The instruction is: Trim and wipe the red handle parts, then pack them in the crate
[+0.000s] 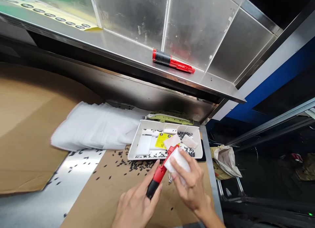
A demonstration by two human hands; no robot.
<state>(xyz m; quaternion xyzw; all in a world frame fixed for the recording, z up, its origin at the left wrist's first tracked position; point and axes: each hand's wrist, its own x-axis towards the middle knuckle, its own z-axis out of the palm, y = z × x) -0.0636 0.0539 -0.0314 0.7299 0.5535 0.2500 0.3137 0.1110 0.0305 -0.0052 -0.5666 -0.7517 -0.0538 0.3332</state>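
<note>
We grip the black end of a red-and-black cylindrical tool [158, 175] in our left hand [139, 198], one finger stretched along its side; our right hand [188, 180] is closed around a soft white pad [180, 160], pressed against the tool's red end; the tool slants up over the cardboard sheet [98, 195], its red tip overlapping the near rim of a white plastic tray [134, 142] in our view; in the tray we see a yellow label [161, 141], pale pink pads [172, 142] and small black pieces [184, 135]; more such pieces lie scattered before it; left of the tray spreads a stack of white sheets [98, 126]; above, a second red-and-black tool [162, 58] lies on the metal shelf [118, 47].
</note>
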